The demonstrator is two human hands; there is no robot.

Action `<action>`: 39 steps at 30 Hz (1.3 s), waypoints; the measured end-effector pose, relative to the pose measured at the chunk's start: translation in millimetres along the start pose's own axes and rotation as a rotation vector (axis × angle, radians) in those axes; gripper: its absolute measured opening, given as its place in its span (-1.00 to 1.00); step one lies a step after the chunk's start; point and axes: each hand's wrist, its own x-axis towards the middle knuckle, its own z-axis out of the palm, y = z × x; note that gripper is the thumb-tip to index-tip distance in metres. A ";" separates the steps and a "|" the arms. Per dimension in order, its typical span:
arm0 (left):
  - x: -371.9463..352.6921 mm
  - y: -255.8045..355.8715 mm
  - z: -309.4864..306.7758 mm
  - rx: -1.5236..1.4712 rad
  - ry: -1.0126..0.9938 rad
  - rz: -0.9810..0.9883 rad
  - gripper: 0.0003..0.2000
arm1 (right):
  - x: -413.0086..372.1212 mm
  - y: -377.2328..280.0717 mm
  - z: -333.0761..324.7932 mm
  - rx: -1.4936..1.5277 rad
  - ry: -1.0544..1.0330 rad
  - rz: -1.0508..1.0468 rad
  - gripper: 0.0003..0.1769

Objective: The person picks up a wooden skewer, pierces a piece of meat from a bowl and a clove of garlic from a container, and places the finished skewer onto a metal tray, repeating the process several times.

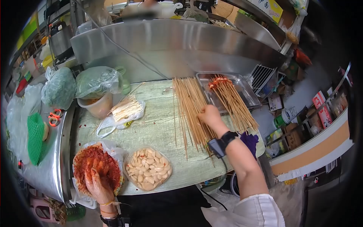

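My left hand (97, 184) reaches into a lined bowl of red, chili-coated food (104, 158). Its visible fingers are stretched out against the red mixture, with the tips partly hidden in it. Over a wide spread of bare bamboo skewers (193, 109), my right hand (211, 116) is closed, fingers pinched at the skewers; how many it grips is hidden. A metal tray (252, 99) beyond it holds a bundle of loaded skewers (220, 83) with red-coated pieces at their far ends. Right of the bowl stands a clear container of pale, peeled garlic cloves (148, 169).
Pale thin sticks (127, 108) lie on a plastic bag near a white tub (96, 105). Bagged greens (58, 88) and orange scissors (55, 117) sit at left on a steel counter. A steel panel (177, 41) bounds the back; a wire rack (261, 78) stands right of the tray.
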 end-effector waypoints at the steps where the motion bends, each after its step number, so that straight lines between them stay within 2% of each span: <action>1: 0.2 1.1 2.3 -0.012 -0.029 0.017 -0.64 | 1.6 -1.8 7.9 -0.611 0.100 -0.099 -0.71; 3: -1.0 2.6 1.0 -0.018 -0.011 0.000 -0.64 | 11.1 4.7 16.8 -0.592 0.128 -0.047 -0.68; 6: -0.9 8.8 7.8 0.028 0.005 -0.031 -0.62 | 13.5 0.0 6.7 -0.495 0.042 -0.028 -0.74; 8: 0.4 5.1 3.8 -0.005 -0.018 -0.013 -0.62 | 13.8 0.0 -2.9 -0.150 -0.104 0.147 -0.78; 9: 0.3 2.9 2.6 -0.033 -0.044 0.002 -0.62 | 11.7 -1.6 -7.4 -0.157 -0.100 0.146 -0.78; 11: -0.7 1.6 1.6 -0.034 -0.032 -0.004 -0.62 | 6.7 -3.9 -15.0 0.121 -0.150 0.235 -0.79; 14: -1.4 6.7 5.4 -0.032 -0.024 -0.028 -0.61 | 12.0 -0.6 -18.8 0.252 -0.181 0.249 -0.75; 15: -1.3 8.5 7.8 -0.033 -0.034 -0.054 -0.61 | 14.3 -2.7 -17.4 0.252 -0.180 0.244 -0.75; 17: -1.8 9.5 10.7 -0.039 -0.034 -0.045 -0.61 | 20.7 -8.1 -10.5 -0.064 -0.186 0.252 -0.77; 18: -1.2 10.1 11.3 -0.043 -0.034 -0.041 -0.62 | 25.6 -5.8 -4.4 -0.062 -0.186 0.245 -0.77; 20: -2.0 8.0 8.9 -0.023 0.005 -0.036 -0.62 | 34.0 0.3 7.8 -0.454 -0.066 0.082 -0.75; 21: -2.3 6.4 7.4 -0.003 0.042 -0.038 -0.62 | 35.9 -2.8 7.7 -0.452 -0.066 0.077 -0.75; 23: -1.6 3.9 4.4 -0.002 0.030 -0.031 -0.62 | 36.7 -7.0 5.7 -0.295 -0.203 0.219 -0.76; 26: -0.9 10.5 10.9 -0.012 -0.010 -0.037 -0.61 | 18.8 -24.7 -12.9 -0.126 -0.235 0.247 -0.77; 30: -1.6 6.2 5.2 -0.020 -0.040 -0.014 -0.61 | 17.8 -11.6 -26.2 0.073 -0.293 0.205 -0.81; 32: -2.5 7.2 8.7 -0.031 -0.014 -0.021 -0.64 | -1.1 -31.8 -37.4 0.371 -0.335 0.083 -0.84; 34: -0.7 9.2 11.5 -0.042 0.002 -0.023 -0.68 | -18.1 -47.7 -40.3 0.629 -0.326 0.069 -0.88; 36: 0.0 6.6 7.7 -0.072 0.009 -0.042 -0.72 | -45.8 -68.6 -31.3 0.868 -0.205 -0.035 -0.86; 37: 0.3 5.1 0.8 -0.102 -0.022 -0.053 -0.74 | -65.0 -79.8 -22.6 0.879 -0.250 0.004 -0.86; 39: 0.1 10.7 2.5 -0.081 0.023 -0.054 -0.72 | -92.2 -109.5 -3.4 0.967 -0.113 -0.126 -0.83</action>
